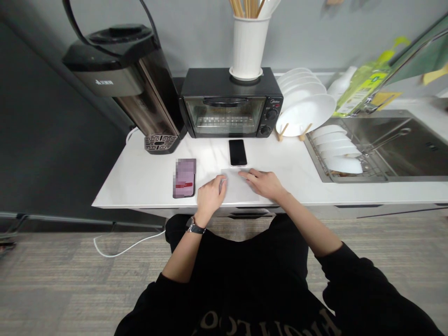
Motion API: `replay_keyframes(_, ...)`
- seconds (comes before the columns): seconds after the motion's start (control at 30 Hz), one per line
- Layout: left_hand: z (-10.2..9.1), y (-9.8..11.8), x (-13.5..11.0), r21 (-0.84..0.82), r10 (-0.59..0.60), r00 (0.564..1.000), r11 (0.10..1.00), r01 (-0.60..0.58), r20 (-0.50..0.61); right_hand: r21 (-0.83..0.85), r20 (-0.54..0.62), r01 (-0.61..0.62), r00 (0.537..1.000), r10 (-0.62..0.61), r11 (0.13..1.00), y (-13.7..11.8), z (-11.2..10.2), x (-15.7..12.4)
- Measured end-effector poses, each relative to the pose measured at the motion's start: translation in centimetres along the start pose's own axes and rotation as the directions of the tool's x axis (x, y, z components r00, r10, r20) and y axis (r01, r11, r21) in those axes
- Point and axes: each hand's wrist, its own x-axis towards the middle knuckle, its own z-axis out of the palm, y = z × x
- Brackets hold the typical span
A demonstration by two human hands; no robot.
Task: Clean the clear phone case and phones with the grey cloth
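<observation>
A thin, pale, see-through sheet (240,186) lies flat on the white countertop, close to its front edge. At the sheet's left edge, my left hand (210,193) is closed, with thumb and forefinger pinching that side. My right hand (263,183) rests over the sheet's right part, its forefinger stretched out onto the surface and the other fingers loosely bent. Just beyond the sheet lies a phone with a dark screen (238,152). Left of my left hand is a second phone, its pinkish screen lit and partly pixelated (185,178).
Behind the phones stands a black toaster oven (227,109) with a white utensil pot (249,49) on top. A tall drink dispenser (140,88) is at left. To the right are racked white plates (308,112), a dish soap bottle (364,88) and a sink (409,149) holding dishes.
</observation>
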Motion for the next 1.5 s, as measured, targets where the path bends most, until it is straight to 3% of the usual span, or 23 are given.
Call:
replay_keyframes(0.2, 0.0, 0.0, 0.0, -0.004, -0.007, 1.0, 1.0, 0.007, 0.007, 0.022, -0.003, 0.086, 0.996, -0.086, 0.996, 0.9, -0.6, 0.4)
replay_keyframes(0.37, 0.0, 0.0, 0.0, -0.021, 0.001, 1.0, 1.0, -0.002, -0.01, 0.03, 0.074, 0.098, 0.992, -0.1, 0.995, 0.9, -0.7, 1.0)
replay_keyframes(0.57, 0.0, 0.0, 0.0, -0.02, -0.01, 1.0, 1.0, 0.01, -0.002, 0.068, 0.084, 0.055, 0.995, -0.061, 0.996, 0.8, -0.5, 1.0)
replay_keyframes(0.73, 0.0, -0.2, -0.1, -0.065, 0.058, 0.998, 0.996, -0.059, -0.012, 0.194, 0.003, 0.05, 0.999, -0.052, 0.98, 0.5, -1.8, 0.5)
replay_keyframes(0.83, 0.0, -0.2, -0.1, -0.077, 0.098, 0.995, 0.992, -0.098, -0.002, 0.385, -0.057, 0.08, 0.996, -0.063, 0.919, 0.7, -2.5, 0.3)
replay_keyframes(0.93, 0.0, -0.2, -0.1, -0.071, 0.077, 0.997, 0.995, -0.076, 0.004, 0.595, -0.105, 0.11, 0.993, -0.059, 0.796, 0.8, -2.6, 0.3)
replay_keyframes(1.03, 0.0, -0.2, -0.1, -0.074, 0.064, 0.998, 0.995, -0.063, 0.009, 0.684, -0.141, 0.126, 0.989, -0.039, 0.719, 0.8, -2.3, 0.3)
replay_keyframes(1.17, -0.1, -0.2, -0.1, -0.078, 0.06, 0.998, 0.995, -0.059, 0.012, 0.61, -0.1, 0.114, 0.993, -0.067, 0.784, 0.7, -2.1, 0.4)
replay_keyframes(1.33, -0.1, -0.1, 0.0, -0.066, 0.051, 0.999, 0.997, -0.05, 0.014, 0.312, 0.008, 0.091, 0.995, -0.099, 0.946, 0.9, -1.7, 0.8)
replay_keyframes(1.5, 0.0, -0.1, 0.0, -0.054, 0.041, 0.999, 0.998, -0.04, 0.013, 0.154, 0.052, 0.119, 0.99, -0.128, 0.981, 1.1, -1.5, 0.8)
